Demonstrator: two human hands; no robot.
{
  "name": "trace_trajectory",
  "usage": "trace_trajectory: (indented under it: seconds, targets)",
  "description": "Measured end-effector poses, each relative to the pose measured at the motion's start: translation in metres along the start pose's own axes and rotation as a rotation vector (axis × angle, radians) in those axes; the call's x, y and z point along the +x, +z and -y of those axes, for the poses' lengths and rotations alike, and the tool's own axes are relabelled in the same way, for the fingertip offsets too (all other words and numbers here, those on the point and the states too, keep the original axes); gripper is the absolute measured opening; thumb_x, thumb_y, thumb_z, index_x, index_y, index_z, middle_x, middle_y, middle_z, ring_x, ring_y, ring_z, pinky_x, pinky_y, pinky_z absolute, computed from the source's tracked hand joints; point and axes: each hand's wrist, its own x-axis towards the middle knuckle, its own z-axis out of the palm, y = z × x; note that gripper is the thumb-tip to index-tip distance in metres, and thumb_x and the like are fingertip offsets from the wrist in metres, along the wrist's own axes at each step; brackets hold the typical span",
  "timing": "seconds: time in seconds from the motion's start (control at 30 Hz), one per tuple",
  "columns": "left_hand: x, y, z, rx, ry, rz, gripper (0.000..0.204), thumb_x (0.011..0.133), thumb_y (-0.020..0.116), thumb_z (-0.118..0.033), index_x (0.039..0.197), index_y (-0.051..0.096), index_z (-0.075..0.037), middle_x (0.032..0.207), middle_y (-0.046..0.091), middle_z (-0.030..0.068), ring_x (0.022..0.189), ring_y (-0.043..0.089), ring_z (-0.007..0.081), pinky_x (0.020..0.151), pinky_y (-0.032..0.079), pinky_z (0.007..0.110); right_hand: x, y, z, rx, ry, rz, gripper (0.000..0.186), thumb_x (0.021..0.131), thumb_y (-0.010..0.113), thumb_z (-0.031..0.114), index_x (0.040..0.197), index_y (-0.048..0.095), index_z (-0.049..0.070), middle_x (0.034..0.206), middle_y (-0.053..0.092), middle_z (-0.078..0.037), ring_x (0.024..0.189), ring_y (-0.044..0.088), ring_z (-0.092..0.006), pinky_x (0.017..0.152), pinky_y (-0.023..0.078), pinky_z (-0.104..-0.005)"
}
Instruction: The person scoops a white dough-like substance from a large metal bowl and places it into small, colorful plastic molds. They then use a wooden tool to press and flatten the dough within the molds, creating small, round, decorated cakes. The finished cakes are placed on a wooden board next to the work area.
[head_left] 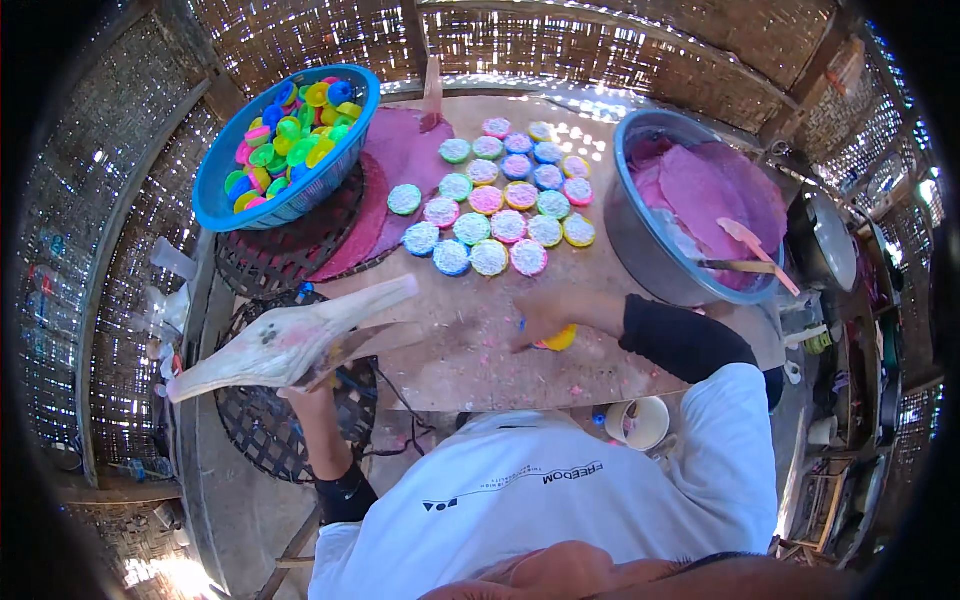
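My left hand (318, 378) is closed around a long, pale cloth piping bag (270, 345) with pink stains, held over the left of the table. One narrow end of the bag points up and right across the board. My right hand (555, 312) is low over the middle of the board, its fingers smeared by motion. Just under it shows a yellow round cup (562, 338) with a bit of blue beside it. Beyond my hands stand several small coloured cups (489, 257) filled with a pale, speckled mass, set in loose rows.
A blue basket (215, 185) of empty coloured cups stands at the far left on a dark woven tray (290, 255). At the right, a large grey basin (640, 245) holds pink sheeting and a pink spatula (750, 245). A white bucket (650, 422) sits below the table's near edge.
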Motion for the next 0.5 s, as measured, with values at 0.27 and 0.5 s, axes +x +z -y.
trace_trajectory:
  seconds: [0.27, 0.5]
  targets:
    - [-0.024, 0.05, -0.016, -0.023, -0.028, 0.188, 0.039, 0.07, 0.071, -0.01, 0.105, 0.059, -0.001, 0.104, 0.061, 0.0098, 0.098, 0.056, 0.0211, 0.09, 0.04, 0.034, -0.043, -0.008, -0.012, 0.275, -0.071, -0.589, 0.057, 0.085, 0.046, 0.05, 0.113, 0.051, 0.0, 0.103, 0.059, -0.021, 0.097, 0.057, -0.03, 0.082, 0.046, -0.0382]
    - [-0.027, 0.124, -0.067, 0.076, 0.422, 0.47, 0.04, 0.066, 0.074, -0.024, 0.098, 0.062, -0.004, 0.099, 0.063, 0.0105, 0.093, 0.06, 0.024, 0.084, 0.045, 0.036, -0.132, -0.027, -0.026, 0.725, -0.632, -0.228, 0.058, 0.089, 0.046, 0.045, 0.124, 0.042, 0.0, 0.104, 0.057, -0.011, 0.091, 0.055, -0.0193, 0.079, 0.044, -0.0306]
